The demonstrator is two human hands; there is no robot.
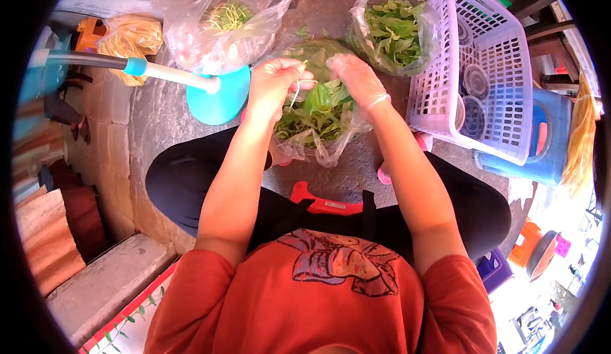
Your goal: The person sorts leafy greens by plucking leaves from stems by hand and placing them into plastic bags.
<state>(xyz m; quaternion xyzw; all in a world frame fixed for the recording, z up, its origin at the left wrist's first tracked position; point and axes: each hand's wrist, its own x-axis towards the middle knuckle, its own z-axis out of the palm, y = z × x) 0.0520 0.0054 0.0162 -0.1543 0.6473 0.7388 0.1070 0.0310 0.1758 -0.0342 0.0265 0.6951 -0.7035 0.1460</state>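
Note:
Between my knees sits a clear plastic bag (pixel 312 125) full of green leaves. My left hand (pixel 280 83) is bare and closed above its left side, with thin pale stems pinched in the fingers. My right hand (pixel 358 80) wears a clear plastic glove and is closed over the bag's upper right; what its fingers hold is hidden. A leafy sprig (pixel 321 96) lies between the hands. Behind and to the left, another clear bag (pixel 223 23) holds pale stems, and a bag of green leaves (pixel 394 33) stands at the back right.
A white plastic basket (pixel 484 74) with round containers stands at the right, beside a blue jug (pixel 547 138). At the left, a white pole (pixel 178 77) reaches a turquoise disc (pixel 219 103). Yellowish bundled bags (pixel 133 39) lie at the back left.

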